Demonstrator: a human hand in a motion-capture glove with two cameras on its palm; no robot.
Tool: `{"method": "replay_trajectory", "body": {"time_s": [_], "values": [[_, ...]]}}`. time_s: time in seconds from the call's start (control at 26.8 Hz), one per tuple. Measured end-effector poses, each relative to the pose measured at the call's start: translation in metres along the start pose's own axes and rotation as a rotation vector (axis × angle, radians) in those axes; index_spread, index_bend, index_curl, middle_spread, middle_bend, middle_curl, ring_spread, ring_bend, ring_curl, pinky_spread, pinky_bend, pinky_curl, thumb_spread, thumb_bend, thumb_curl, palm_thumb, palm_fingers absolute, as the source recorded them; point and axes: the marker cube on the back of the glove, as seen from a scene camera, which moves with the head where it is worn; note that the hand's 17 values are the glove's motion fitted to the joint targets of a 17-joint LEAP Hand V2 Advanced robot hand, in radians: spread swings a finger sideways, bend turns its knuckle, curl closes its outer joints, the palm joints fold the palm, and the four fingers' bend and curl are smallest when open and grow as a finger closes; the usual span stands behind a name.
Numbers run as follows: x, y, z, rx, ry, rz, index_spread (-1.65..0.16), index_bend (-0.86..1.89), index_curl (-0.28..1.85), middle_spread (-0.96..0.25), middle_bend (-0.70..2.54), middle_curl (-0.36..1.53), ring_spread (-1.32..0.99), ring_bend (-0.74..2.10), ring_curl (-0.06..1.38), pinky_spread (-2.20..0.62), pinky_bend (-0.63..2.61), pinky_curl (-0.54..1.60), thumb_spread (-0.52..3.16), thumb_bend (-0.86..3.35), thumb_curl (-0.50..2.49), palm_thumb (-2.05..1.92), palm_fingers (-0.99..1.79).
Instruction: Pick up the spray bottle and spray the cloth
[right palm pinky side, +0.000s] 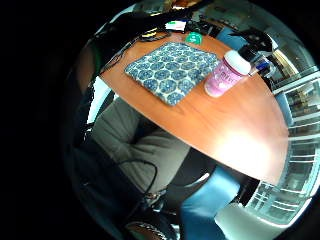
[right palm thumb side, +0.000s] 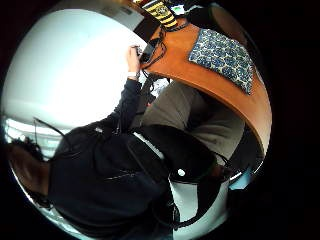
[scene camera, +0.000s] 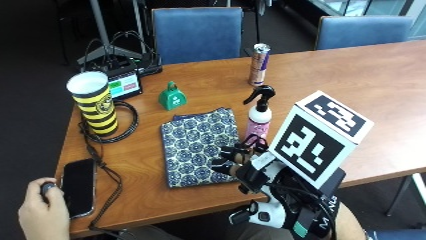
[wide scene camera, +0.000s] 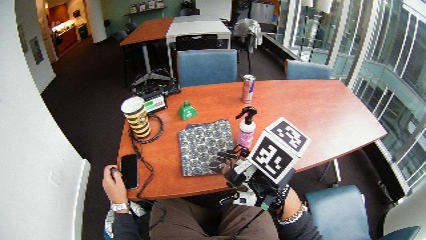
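One bottle (scene camera: 259, 117) stands upright just beside the cloth (scene camera: 198, 145), at its 3 o'clock; my right hand (scene camera: 247, 161) hovers near it, fingers relaxed, holding nothing; I'd close around the neck, keeping it upright, nozzle toward 9 o'clock.

My right hand (scene camera: 256, 172) wears a black glove — black fingers (scene camera: 229, 162), with white plastic pieces and a small green part at the wrist below them. My other hand (scene camera: 41, 212) is bare; in the wide outside view a silver wristwatch (wide scene camera: 120, 206) sits on that wrist, above a dark navy sleeve (wide scene camera: 126, 226). A beaded bracelet (wide scene camera: 293, 214) circles my right wrist. I wear a dark top and olive-brown trousers (wide scene camera: 200, 222) — the same trousers show beneath the surface in both palm views.
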Motion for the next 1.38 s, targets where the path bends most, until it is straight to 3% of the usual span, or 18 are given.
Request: {"method": "replay_trajectory", "body": {"time_s": [0.34,0.78,1.16,1.38], "values": [[0.001,0.000,0.004,-0.017,-0.004,0.006,-0.38,0.25,0.20,-0.08,0.24,0.16,-0.07,0.29,0.16,0.18,0.28,0.16,0.76,0.08,0.10,0.25,0.51],[0.016,-0.022,-0.007,-0.004,0.039,0.019,-0.43,0.19,0.27,-0.10,0.19,0.22,-0.07,0.26,0.20,0.22,0.25,0.22,0.95,0.02,0.15,0.28,0.52],[0.083,-0.072,-0.045,0.266,0.152,0.201,-0.43,0.21,0.31,-0.10,0.21,0.27,-0.08,0.27,0.23,0.22,0.15,0.22,1.04,0.01,0.19,0.36,0.61],[0.132,-0.091,-0.063,0.378,0.050,0.317,-0.41,0.20,0.33,-0.11,0.24,0.30,-0.09,0.33,0.26,0.23,0.13,0.20,1.09,0.02,0.22,0.44,0.71]]}}
